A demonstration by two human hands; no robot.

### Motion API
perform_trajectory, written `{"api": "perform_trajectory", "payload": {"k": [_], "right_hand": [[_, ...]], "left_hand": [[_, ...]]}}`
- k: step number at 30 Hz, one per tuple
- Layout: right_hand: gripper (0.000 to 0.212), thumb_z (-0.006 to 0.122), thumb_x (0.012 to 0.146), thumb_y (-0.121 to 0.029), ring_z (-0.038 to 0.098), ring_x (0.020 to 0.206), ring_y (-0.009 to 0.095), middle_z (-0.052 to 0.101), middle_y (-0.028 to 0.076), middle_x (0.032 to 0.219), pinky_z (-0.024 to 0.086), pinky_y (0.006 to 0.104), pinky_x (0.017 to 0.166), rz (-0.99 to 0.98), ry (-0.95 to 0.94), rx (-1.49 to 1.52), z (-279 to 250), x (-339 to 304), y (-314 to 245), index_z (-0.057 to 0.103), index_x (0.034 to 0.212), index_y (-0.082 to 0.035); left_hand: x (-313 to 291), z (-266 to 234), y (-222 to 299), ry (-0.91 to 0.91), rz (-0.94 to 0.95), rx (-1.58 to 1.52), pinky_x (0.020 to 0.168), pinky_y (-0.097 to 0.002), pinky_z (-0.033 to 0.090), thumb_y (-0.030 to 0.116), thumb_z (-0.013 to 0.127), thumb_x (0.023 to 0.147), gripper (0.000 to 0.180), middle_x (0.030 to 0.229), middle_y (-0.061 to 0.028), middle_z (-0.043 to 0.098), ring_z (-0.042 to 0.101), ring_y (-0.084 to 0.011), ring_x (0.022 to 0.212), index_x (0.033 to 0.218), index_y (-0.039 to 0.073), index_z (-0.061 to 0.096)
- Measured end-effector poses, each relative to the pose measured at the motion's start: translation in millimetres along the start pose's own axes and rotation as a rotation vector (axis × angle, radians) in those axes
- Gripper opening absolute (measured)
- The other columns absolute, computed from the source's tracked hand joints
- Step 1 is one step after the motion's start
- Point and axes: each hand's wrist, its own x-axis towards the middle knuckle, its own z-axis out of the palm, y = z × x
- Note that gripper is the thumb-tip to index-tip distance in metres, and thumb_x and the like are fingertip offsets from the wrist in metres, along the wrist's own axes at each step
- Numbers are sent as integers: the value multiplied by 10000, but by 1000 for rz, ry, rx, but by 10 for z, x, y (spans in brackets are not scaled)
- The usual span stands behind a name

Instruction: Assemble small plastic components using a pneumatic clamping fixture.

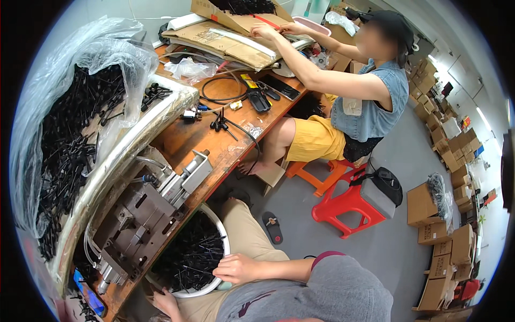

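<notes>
A round white-rimmed tub [226, 240], full of thin black plastic parts [196, 255], sits between my legs by the table edge. My right hand [236, 269] lies at its near right rim, fingers curled over the edge. A pale green piece [224, 286] shows just below that hand. At the lower left side of the tub, my left hand [166, 303] is closed against the rim, its fingertips partly hidden. Beside the tub, on the wooden table [225, 153], stands a metal clamping fixture [134, 231] with air cylinders and hoses. Nothing is seen in its jaws.
A plastic-lined box [185, 94] heaped with black parts stands at the left. Black pliers-like tools [259, 99], cables and a phone [279, 87] lie farther along. A co-worker [370, 102] sits there handling a cardboard tray. Red stool [348, 209], slipper [272, 227] and cartons [421, 206] are rightward.
</notes>
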Motion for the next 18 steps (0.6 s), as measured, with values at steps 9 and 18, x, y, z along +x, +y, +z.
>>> {"api": "perform_trajectory", "payload": {"k": [9, 18], "right_hand": [[72, 657, 783, -72, 593, 651, 257, 582, 72, 702, 476, 350, 591, 43, -15, 45, 80, -71, 39, 605, 821, -40], [238, 675, 741, 13, 609, 622, 220, 642, 78, 750, 479, 318, 564, 5, 123, -77, -281, 328, 71, 661, 977, -12]], "left_hand": [[-5, -10, -49, -94, 10, 11, 874, -448, 423, 120, 651, 820, 593, 1055, -280, 613, 562, -423, 990, 1342, -63, 439], [-65, 110, -49, -25, 38, 0, 967, -473, 373, 143, 637, 826, 563, 1196, -291, 541, 487, -443, 1114, 1307, -78, 446]]}}
